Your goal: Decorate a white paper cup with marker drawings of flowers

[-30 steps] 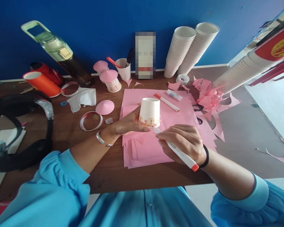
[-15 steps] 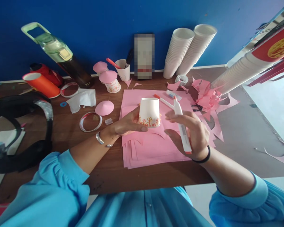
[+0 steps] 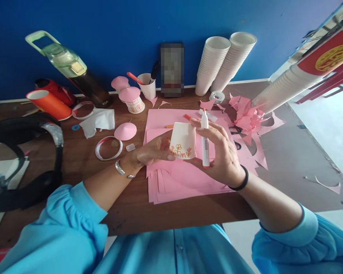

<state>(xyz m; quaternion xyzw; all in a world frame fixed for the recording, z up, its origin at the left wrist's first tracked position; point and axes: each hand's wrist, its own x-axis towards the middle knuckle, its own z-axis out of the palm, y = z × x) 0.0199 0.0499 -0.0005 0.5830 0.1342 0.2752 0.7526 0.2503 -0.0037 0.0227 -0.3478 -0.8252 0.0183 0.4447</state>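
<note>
An upside-down white paper cup (image 3: 183,139) with orange flowers and grass drawn near its rim is held in my left hand (image 3: 156,152), thumb across its lower left side. My right hand (image 3: 221,154) holds a white marker (image 3: 205,146) upright, its orange tip pointing up, with fingers close to the cup's right side. Whether those fingers touch the cup is hard to tell. Below both hands lie stacked pink sheets (image 3: 171,186). Left of them rest a pink paper cone (image 3: 125,131) and a tape roll (image 3: 109,148).
Behind stand cone-topped cups (image 3: 135,104), a pen cup (image 3: 147,90), a phone (image 3: 172,70) and tall cup stacks (image 3: 211,64). A bottle (image 3: 88,83) and black headset (image 3: 58,160) are at left. Pink scraps (image 3: 247,118) and scissors (image 3: 236,130) lie at right.
My right hand has moved left to the cup, and the marker in it now stands more upright. The cup has shifted slightly right and down, tilting a little in my left hand.
</note>
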